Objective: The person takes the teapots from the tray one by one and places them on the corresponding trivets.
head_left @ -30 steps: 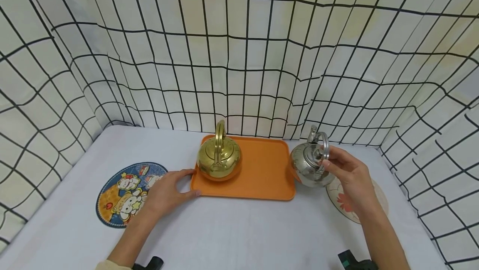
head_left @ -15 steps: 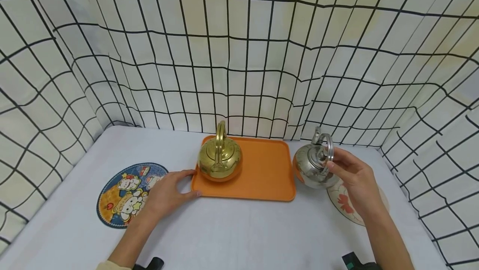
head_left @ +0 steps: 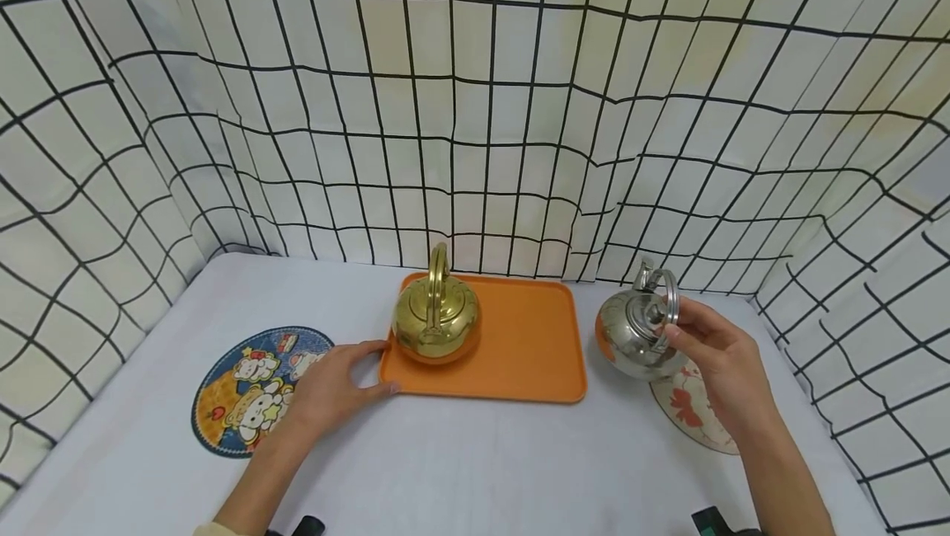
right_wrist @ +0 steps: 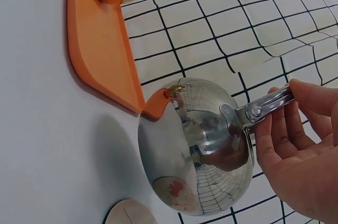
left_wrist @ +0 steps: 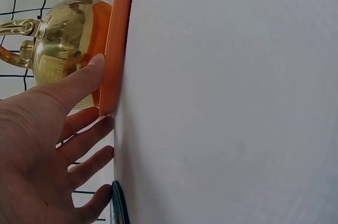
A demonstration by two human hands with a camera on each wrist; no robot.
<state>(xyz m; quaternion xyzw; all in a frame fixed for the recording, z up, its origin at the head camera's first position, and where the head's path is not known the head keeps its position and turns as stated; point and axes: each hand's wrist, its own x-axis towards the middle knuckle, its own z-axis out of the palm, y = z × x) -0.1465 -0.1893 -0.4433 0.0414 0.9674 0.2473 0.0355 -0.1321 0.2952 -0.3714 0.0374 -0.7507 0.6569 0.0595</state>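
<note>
A shiny silver kettle (head_left: pixel 637 334) hangs by its handle (right_wrist: pixel 269 105) from my right hand (head_left: pixel 727 359), whose thumb and fingers pinch the handle. In the right wrist view its base is off the white table, over a shadow. The kettle is just right of an orange tray (head_left: pixel 530 342). On the tray's left part stands a gold kettle (head_left: pixel 436 317), its handle upright. My left hand (head_left: pixel 337 387) touches the tray's near left corner with spread fingers. In the left wrist view the thumb (left_wrist: pixel 87 78) lies straight against the rim, the other fingers beside the corner.
A round blue mat with cartoon animals (head_left: pixel 252 392) lies left of the tray, partly behind the left hand. A pale round mat with a red flower (head_left: pixel 686 408) lies at right, partly covered by the right hand and kettle. White walls with black grid lines (head_left: pixel 475 107) enclose the table.
My right hand has carried the silver kettle a little to the right, from the tray's right edge to beside it. The left hand, tray and gold kettle have stayed in place.
</note>
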